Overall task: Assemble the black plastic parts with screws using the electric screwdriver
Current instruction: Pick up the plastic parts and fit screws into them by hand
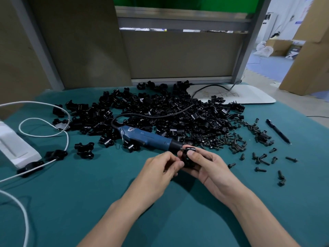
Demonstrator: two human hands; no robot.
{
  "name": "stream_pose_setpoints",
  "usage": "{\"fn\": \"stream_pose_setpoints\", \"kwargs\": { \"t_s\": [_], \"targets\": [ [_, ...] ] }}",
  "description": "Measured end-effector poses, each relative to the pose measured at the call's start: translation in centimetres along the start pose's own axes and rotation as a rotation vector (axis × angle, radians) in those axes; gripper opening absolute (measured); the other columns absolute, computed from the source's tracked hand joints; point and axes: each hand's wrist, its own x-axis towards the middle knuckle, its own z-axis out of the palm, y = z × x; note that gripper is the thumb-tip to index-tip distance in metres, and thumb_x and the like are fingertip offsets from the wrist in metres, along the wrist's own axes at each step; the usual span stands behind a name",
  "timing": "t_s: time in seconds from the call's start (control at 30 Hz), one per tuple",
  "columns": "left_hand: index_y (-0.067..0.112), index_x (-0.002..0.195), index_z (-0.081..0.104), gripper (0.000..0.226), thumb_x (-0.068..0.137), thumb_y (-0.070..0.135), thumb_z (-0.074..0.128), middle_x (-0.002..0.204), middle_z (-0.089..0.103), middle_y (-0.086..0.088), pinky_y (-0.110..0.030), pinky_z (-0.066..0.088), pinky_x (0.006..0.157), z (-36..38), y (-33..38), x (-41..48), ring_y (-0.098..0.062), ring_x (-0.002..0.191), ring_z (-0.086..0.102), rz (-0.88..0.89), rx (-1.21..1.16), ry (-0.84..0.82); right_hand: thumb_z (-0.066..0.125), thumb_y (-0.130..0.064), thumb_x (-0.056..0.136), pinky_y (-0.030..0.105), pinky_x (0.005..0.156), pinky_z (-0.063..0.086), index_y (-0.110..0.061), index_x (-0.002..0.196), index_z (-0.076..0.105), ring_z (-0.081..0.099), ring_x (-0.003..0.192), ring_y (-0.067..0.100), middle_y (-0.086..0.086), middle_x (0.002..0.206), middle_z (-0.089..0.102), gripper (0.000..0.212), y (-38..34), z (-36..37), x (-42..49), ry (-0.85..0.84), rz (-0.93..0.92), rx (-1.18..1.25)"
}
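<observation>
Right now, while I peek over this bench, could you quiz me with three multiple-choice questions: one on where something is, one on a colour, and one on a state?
1. Where does the pen lie?
A. at the far left
B. right of the screws
C. on the floor

2. What colour is the screwdriver body?
A. blue
B. red
C. yellow

3. What are the left hand and right hand doing?
A. resting flat
B. gripping the screwdriver
C. holding one black part

Answers:
1 B: the pen lies on the right, beyond the screws.
2 A: its casing is blue.
3 C: both hands pinch the part, while the screwdriver lies on the cloth.
</observation>
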Motion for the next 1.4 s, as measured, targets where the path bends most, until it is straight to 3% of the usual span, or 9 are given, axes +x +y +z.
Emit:
{"fn": "stream_pose_setpoints", "kwargs": {
  "t_s": [0.1, 0.27, 0.43, 0.6, 0.8, 0.9, 1.07, 1.27, 1.4],
  "targets": [
    [0.023, 0.094, 0.067, 0.008, 0.098, 0.029, 0.064, 0.092, 0.065, 0.024, -0.008, 0.041, 0.071, -0.2, 0.4, 0.0, 0.002, 0.088, 0.062, 0.125, 0.064, 0.016, 0.069, -0.012, 0.089, 0.034, 0.082, 0.061, 0.005, 0.116, 0.072, 0.074, 0.099, 0.028, 0.023, 0.113, 0.073, 0.032, -0.2, 0.0, 0.0, -0.013, 0.018, 0.002],
    [0.012, 0.097, 0.063, 0.007, 0.099, 0.019, 0.063, 0.094, 0.057, 0.020, -0.011, 0.042, 0.079, -0.4, 0.7, -0.3, 0.013, 0.097, 0.056, 0.311, 0.192, 0.017, 0.066, -0.014, 0.092, 0.036, 0.086, 0.061, 0.009, 0.122, 0.067, 0.072, 0.102, 0.030, 0.024, 0.115, 0.071, 0.038, -0.4, -0.2, -0.1, -0.029, 0.035, 0.006],
    [0.005, 0.097, 0.063, 0.003, 0.097, 0.008, 0.065, 0.105, 0.062, 0.000, -0.032, 0.053, 0.082, -0.3, 0.6, 0.1, -0.012, 0.102, 0.063, 0.517, 0.388, 0.046, 0.068, -0.015, 0.090, 0.034, 0.083, 0.061, 0.003, 0.115, 0.075, 0.074, 0.098, 0.027, 0.024, 0.114, 0.073, 0.032, -0.7, -0.2, -0.2, -0.026, 0.055, 0.033],
    [0.028, 0.104, 0.063, 0.007, 0.099, 0.033, 0.063, 0.102, 0.062, 0.019, -0.011, 0.045, 0.078, 0.0, 0.5, -0.4, -0.001, 0.098, 0.062, 0.258, 0.077, 0.121, 0.064, -0.015, 0.094, 0.036, 0.088, 0.061, 0.008, 0.120, 0.069, 0.072, 0.108, 0.030, 0.025, 0.120, 0.071, 0.035, -0.4, -0.1, -0.2, -0.023, 0.017, 0.044],
    [0.028, 0.081, 0.065, 0.024, 0.099, 0.043, 0.058, 0.064, 0.067, 0.007, -0.026, 0.051, 0.057, 0.3, 0.6, -0.3, -0.005, 0.053, 0.058, -0.134, -0.160, 0.026, 0.070, -0.012, 0.086, 0.037, 0.090, 0.061, 0.001, 0.123, 0.069, 0.073, 0.108, 0.029, 0.024, 0.120, 0.072, 0.039, -0.2, 0.1, -0.2, 0.005, -0.029, 0.015],
    [0.022, 0.079, 0.066, 0.028, 0.101, 0.038, 0.057, 0.056, 0.063, 0.003, -0.024, 0.045, 0.052, -0.1, 0.8, 0.0, -0.009, 0.048, 0.053, -0.181, -0.166, -0.053, 0.079, -0.020, 0.085, 0.038, 0.094, 0.059, -0.008, 0.117, 0.076, 0.070, 0.115, 0.033, 0.022, 0.121, 0.072, 0.034, -0.2, 0.3, -0.4, -0.009, -0.066, -0.095],
    [0.013, 0.081, 0.066, 0.031, 0.103, 0.030, 0.054, 0.059, 0.064, 0.003, -0.022, 0.042, 0.048, -0.9, 0.9, 0.2, -0.010, 0.048, 0.051, -0.238, -0.226, -0.168, 0.089, -0.053, 0.071, 0.034, 0.096, 0.057, -0.024, 0.118, 0.075, 0.070, 0.118, 0.028, 0.011, 0.123, 0.074, 0.057, -0.1, 0.5, -1.0, -0.042, -0.118, -0.286],
    [0.019, 0.084, 0.070, 0.021, 0.101, 0.022, 0.059, 0.065, 0.067, 0.007, -0.020, 0.051, 0.063, -1.3, 0.6, 0.0, -0.006, 0.060, 0.060, -0.158, -0.105, -0.165, 0.085, -0.036, 0.076, 0.034, 0.092, 0.059, -0.023, 0.112, 0.078, 0.071, 0.115, 0.029, 0.015, 0.118, 0.075, 0.039, -0.1, 0.7, -1.0, -0.027, -0.061, -0.267],
    [0.022, 0.095, 0.069, 0.012, 0.100, 0.029, 0.061, 0.079, 0.065, 0.015, -0.014, 0.044, 0.069, -1.3, 0.5, -0.2, 0.002, 0.076, 0.059, 0.059, 0.178, -0.114, 0.087, -0.032, 0.074, 0.033, 0.089, 0.060, -0.018, 0.109, 0.079, 0.072, 0.112, 0.029, 0.018, 0.117, 0.075, 0.039, -0.1, 0.7, -0.8, -0.007, -0.011, -0.206]
  ]
}}
